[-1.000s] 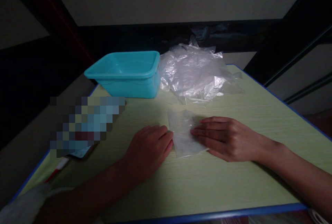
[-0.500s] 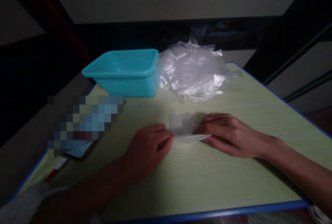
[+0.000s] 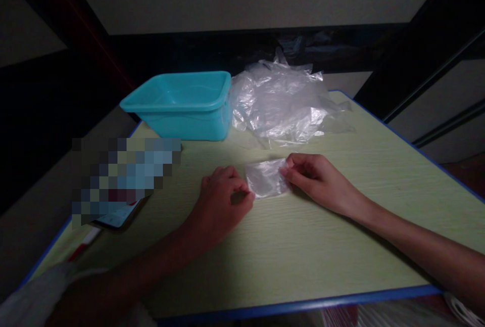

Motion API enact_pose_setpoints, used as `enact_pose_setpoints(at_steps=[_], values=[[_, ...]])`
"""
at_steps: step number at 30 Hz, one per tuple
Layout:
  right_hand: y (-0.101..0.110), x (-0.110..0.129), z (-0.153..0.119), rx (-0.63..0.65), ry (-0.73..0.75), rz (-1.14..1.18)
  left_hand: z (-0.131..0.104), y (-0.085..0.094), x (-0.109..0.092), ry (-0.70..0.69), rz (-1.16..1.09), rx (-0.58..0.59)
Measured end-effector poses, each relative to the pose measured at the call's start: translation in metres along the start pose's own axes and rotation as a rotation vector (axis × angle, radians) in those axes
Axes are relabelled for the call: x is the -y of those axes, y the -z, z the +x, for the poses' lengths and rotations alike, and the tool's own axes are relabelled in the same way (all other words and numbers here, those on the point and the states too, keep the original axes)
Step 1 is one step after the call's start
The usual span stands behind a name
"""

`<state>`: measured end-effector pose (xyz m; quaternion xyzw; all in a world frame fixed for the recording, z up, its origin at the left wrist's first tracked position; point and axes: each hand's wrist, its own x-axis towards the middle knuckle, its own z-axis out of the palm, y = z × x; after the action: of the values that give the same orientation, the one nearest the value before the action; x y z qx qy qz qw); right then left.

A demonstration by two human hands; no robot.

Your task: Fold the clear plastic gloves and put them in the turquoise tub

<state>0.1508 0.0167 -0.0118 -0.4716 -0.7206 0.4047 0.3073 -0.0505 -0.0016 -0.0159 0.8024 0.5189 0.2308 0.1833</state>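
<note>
A small folded piece of clear plastic lies on the light green table between my hands. My left hand pinches its lower left corner between thumb and forefinger. At its right edge, near the upper corner, my right hand has thumb and fingertips closed on the plastic. Behind it rests a crumpled heap of clear plastic bags, beside a turquoise basin.
A phone, partly covered by blurred blocks, lies at the left of the table. Near it is a red and white pen. The table has a blue edge, with a dark-banded wall behind.
The flap of plastic that stood up at the front now lies folded flat. My right hand has moved left and away from me, to the piece's right edge.
</note>
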Motion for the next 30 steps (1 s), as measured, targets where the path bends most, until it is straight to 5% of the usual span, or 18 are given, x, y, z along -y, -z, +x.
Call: enact_pose_setpoints(at_steps=[8, 30], values=[[-0.0004, -0.0015, 0.0002, -0.002, -0.032, 0.072, 0.0036, 0.0003, 0.0000, 0.025, 0.023, 0.014], [-0.0082, 0.0031, -0.0005, -0.060, 0.072, -0.361, 0.0086, 0.0007, -0.0058, 0.131, 0.061, 0.093]])
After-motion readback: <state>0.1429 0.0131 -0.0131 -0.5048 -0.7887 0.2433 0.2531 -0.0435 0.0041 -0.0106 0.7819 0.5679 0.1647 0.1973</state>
